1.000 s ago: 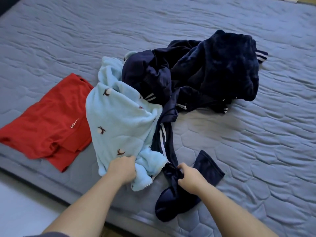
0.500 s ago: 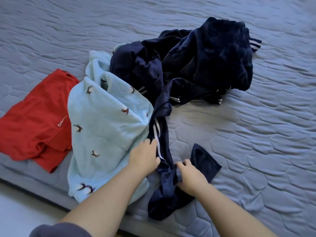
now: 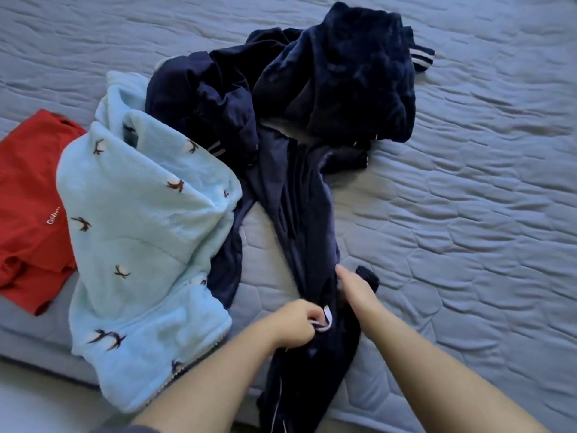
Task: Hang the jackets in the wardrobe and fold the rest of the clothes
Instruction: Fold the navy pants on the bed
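A navy striped garment (image 3: 299, 220) stretches from the dark pile toward the bed's near edge and hangs over it. My left hand (image 3: 296, 325) pinches its fabric at a white stripe. Beside it, my right hand (image 3: 354, 287) grips the same garment a little higher. A heap of navy clothes (image 3: 327, 79) with white-striped cuffs lies behind. To the left, a light blue fleece with bird prints (image 3: 140, 232) is spread out and droops over the edge. A red shirt (image 3: 28, 207) lies flat at far left, partly under the fleece.
Everything rests on a grey quilted mattress (image 3: 468, 214), with bare surface to the right and far side. Its front edge runs along the bottom left, with pale floor (image 3: 37, 401) below.
My left hand has let go of the light blue fleece and moved right onto the navy garment. Both hands have drawn that garment toward me, pulling it straight out of the pile.
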`<state>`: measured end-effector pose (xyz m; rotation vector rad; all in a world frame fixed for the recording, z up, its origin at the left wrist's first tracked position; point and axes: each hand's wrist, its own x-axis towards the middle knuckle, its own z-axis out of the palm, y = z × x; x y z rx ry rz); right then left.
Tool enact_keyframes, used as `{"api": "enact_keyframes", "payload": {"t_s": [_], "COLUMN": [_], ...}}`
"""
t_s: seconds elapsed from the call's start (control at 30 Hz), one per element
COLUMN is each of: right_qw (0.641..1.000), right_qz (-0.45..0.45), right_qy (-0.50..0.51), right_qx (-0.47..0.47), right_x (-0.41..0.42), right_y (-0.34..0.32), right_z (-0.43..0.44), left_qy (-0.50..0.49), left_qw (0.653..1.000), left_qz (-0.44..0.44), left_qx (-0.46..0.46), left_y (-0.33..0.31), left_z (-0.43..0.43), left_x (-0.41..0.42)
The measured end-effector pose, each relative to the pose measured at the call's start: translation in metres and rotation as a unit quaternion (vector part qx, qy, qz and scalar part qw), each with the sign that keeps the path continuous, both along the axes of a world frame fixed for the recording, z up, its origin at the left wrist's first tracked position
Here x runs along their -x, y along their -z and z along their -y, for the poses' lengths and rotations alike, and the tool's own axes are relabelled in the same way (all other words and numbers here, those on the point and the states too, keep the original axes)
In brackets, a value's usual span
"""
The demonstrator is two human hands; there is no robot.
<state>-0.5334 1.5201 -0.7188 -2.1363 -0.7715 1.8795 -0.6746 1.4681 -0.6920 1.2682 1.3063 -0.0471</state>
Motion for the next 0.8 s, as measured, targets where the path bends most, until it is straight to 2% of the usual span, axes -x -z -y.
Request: {"api": "enact_keyframes", "payload": {"t_s": [0.07, 0.1, 0.17, 0.27, 0.33, 0.4, 0.47, 0.53, 0.63, 0.7, 0.8], "right_qw": [0.992, 0.990, 0.991, 0.989, 0.987, 0.986, 0.987, 0.984, 0.970, 0.956, 0.926], "right_qz": [-0.094, -0.112, -0.099, -0.077, -0.088, -0.093, -0.087, -0.089, -0.114, -0.133, -0.144], "right_qy": [0.071, 0.080, 0.090, 0.123, 0.131, 0.119, 0.086, 0.037, -0.051, -0.094, -0.158], "right_qx": [0.036, 0.037, 0.008, -0.018, -0.042, -0.066, -0.103, -0.148, -0.208, -0.243, -0.312], "right_x": [0.002, 0.000, -0.011, -0.035, -0.052, -0.068, -0.085, -0.103, -0.130, -0.151, -0.183], "right_y": [-0.012, -0.019, -0.031, -0.062, -0.090, -0.127, -0.172, -0.224, -0.314, -0.380, -0.476], "right_z": [-0.005, -0.005, -0.006, -0.006, -0.009, -0.011, -0.013, -0.010, 0.002, 0.010, 0.025], "left_qy": [0.115, 0.145, 0.160, 0.129, 0.049, -0.088, -0.209, -0.287, -0.342, -0.379, -0.412], "left_qw": [0.993, 0.989, 0.986, 0.991, 0.998, 0.996, 0.978, 0.956, 0.926, 0.893, 0.845], "left_qz": [0.025, 0.034, 0.028, -0.008, -0.016, -0.018, -0.016, -0.007, -0.058, -0.107, -0.114], "left_qx": [0.011, 0.013, 0.018, 0.025, 0.038, 0.019, -0.021, -0.056, -0.150, -0.218, -0.321], "left_y": [-0.008, -0.012, -0.020, -0.041, -0.063, -0.095, -0.134, -0.180, -0.260, -0.319, -0.406], "left_z": [0.030, 0.041, 0.052, 0.049, 0.039, 0.024, 0.004, -0.017, -0.038, -0.040, -0.035], "left_x": [-0.024, -0.034, -0.048, -0.051, -0.052, -0.060, -0.071, -0.085, -0.106, -0.119, -0.134]}}
